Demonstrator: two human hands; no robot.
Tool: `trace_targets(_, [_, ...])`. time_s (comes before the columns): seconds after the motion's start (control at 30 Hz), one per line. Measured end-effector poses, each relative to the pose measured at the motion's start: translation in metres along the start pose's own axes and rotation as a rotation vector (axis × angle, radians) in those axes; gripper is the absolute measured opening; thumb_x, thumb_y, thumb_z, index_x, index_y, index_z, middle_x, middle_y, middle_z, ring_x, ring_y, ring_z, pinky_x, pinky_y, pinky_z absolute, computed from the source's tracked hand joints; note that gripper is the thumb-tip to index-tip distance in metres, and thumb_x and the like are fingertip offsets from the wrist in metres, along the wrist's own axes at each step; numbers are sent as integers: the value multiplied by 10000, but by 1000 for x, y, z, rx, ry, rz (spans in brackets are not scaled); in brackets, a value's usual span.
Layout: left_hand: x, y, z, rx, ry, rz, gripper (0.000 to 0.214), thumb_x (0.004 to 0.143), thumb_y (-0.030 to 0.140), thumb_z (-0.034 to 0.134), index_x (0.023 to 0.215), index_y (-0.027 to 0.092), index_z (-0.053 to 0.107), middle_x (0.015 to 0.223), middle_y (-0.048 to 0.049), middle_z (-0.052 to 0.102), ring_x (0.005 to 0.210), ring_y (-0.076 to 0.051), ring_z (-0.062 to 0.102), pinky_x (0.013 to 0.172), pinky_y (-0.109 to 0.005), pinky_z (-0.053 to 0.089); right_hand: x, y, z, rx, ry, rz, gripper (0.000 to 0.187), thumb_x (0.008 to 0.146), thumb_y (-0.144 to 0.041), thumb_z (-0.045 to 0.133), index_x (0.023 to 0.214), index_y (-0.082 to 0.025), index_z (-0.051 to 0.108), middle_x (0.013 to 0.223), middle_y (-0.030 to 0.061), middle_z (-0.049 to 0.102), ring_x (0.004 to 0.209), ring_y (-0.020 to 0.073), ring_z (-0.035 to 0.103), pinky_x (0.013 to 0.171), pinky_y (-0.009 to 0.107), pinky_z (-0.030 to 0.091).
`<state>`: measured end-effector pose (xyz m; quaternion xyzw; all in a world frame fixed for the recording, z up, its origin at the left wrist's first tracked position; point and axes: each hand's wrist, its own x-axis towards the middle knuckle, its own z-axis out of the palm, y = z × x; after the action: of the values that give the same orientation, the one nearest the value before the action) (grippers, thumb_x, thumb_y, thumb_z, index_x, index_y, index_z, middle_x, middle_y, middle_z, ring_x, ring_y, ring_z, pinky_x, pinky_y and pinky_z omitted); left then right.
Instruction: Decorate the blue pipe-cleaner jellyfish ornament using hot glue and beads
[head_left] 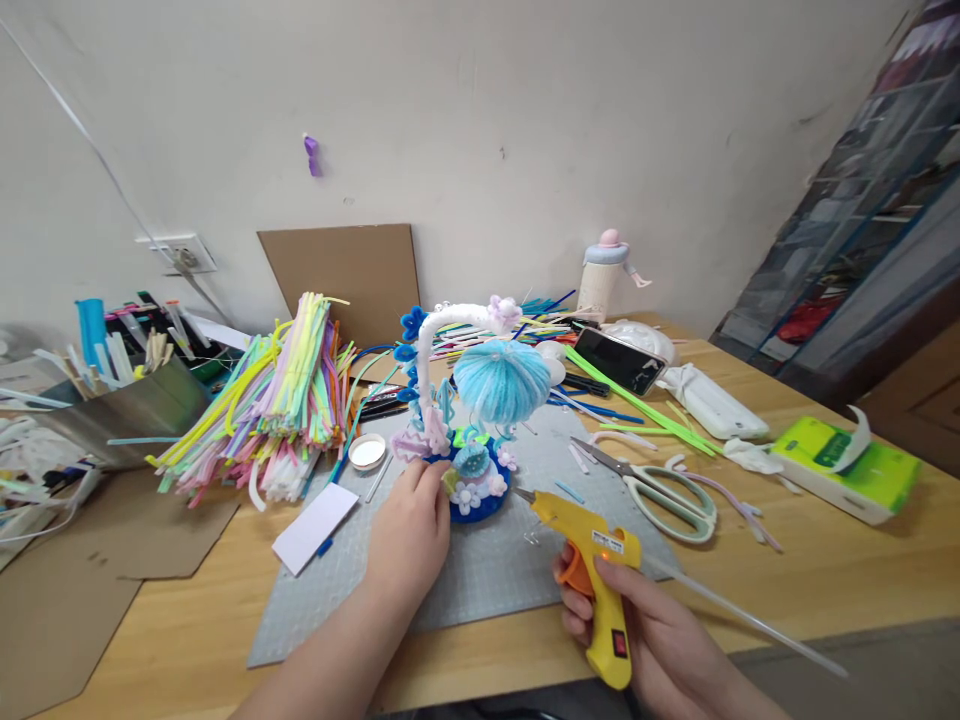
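Note:
A fuzzy pipe-cleaner lamp ornament stands on the grey cutting mat (510, 590). It has a white curved arm (450, 322), a light-blue dome shade (501, 382) and a dark-blue base (480, 508) with small flowers on it. My left hand (411, 530) is closed at the left edge of the base, its fingertips partly hidden beside a small yellow-green piece. My right hand (637, 620) grips a yellow hot glue gun (592, 540), its nozzle pointing left toward the base. The gun's small light glows orange, and a clear glue stick (757, 625) sticks out of its back.
Scissors (667, 500) lie right of the mat, near a phone (622, 360) and a green tissue pack (847, 465). Pipe-cleaner bundles (300, 390) and a metal pen holder (135, 415) stand left. A white card (315, 528) and a small round dish (367, 452) lie nearby.

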<state>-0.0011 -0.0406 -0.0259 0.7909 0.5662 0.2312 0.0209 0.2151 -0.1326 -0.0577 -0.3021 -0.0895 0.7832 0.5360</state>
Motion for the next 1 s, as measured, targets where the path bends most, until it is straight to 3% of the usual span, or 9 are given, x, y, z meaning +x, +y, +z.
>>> trace_targets(0.23, [-22, -12, -3, -179, 65, -200, 287, 882, 190, 368, 1158, 193, 450, 1046, -67, 585, 916, -195, 591, 811, -357, 480, -1, 1, -1, 7, -40, 0, 214, 834, -280, 597, 943, -130, 703, 859, 74, 640, 664, 135, 509, 647, 296, 434])
trace_targets(0.43, [-34, -23, -2, -222, 96, -126, 363, 817, 110, 416, 1165, 204, 459, 1184, -77, 555, 1170, -216, 483, 1004, -412, 381, -2, 1, -1, 14, -3, 12, 208, 801, -280, 635, 924, -129, 707, 862, 76, 645, 651, 130, 500, 643, 295, 447])
trace_targets(1.0, [-37, -21, 4, -359, 104, -91, 494, 751, 19, 402, 1208, 189, 478, 1218, -81, 573, 1175, -200, 502, 1015, -393, 386, 0, -1, -8, -95, 9, 54, 257, 734, -338, 701, 915, -157, 711, 863, 66, 629, 626, 126, 472, 631, 317, 471])
